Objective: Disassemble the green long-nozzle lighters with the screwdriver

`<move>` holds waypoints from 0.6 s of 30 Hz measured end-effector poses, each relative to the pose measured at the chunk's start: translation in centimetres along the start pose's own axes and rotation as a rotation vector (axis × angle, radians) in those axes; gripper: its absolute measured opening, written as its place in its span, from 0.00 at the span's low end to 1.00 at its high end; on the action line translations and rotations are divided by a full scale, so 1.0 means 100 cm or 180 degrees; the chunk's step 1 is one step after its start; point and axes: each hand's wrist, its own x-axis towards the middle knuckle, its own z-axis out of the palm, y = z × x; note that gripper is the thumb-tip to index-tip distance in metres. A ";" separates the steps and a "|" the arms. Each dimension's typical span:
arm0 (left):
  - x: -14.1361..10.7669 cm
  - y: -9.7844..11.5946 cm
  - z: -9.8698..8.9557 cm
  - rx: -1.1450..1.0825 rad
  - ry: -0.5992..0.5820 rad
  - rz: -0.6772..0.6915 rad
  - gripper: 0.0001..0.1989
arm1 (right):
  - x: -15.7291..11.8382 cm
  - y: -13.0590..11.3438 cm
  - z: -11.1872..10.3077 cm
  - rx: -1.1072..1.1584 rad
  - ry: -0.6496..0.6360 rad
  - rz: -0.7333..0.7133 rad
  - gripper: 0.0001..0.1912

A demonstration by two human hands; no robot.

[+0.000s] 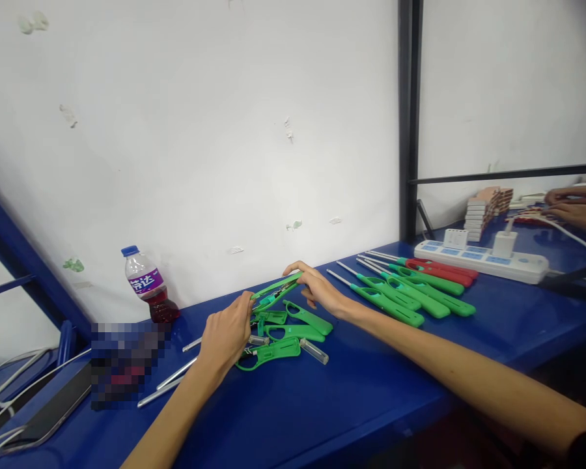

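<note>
A green lighter casing [277, 291] is raised above the blue table, with a teal part showing inside it. My left hand [228, 329] is closed round its left end. At its right end, my right hand [315, 286] grips it between thumb and fingers. Beneath and in front lie several loose green casing halves [278, 352], a clear fluid tube [314, 351] and a second clear tube [258, 340]. Silver metal rods [166, 387] lie left of my left hand, partly hidden behind my wrist.
Several green lighters [390, 306] and red lighters [444, 271] lie at the right by a white power strip [483, 257]. A bottle [146, 283] stands at the back left, near a phone [53, 407]. Another person's hands [579, 207] are at far right, near stacked blocks [476, 218].
</note>
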 end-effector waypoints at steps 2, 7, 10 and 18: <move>0.000 0.000 0.000 -0.0026 0.0008 0.0000 0.16 | 0.000 0.000 0.000 -0.0002 -0.0015 -0.0007 0.14; 0.000 -0.001 0.001 -0.0194 0.0092 -0.0006 0.17 | 0.000 -0.001 0.001 -0.0034 0.0068 0.0034 0.13; 0.001 -0.001 0.001 -0.0361 0.0185 0.0023 0.18 | 0.000 -0.001 0.001 -0.0076 0.0132 0.0060 0.12; -0.001 0.000 -0.001 -0.0695 0.0327 0.0121 0.18 | 0.000 -0.004 -0.003 -0.0265 0.0029 -0.0060 0.10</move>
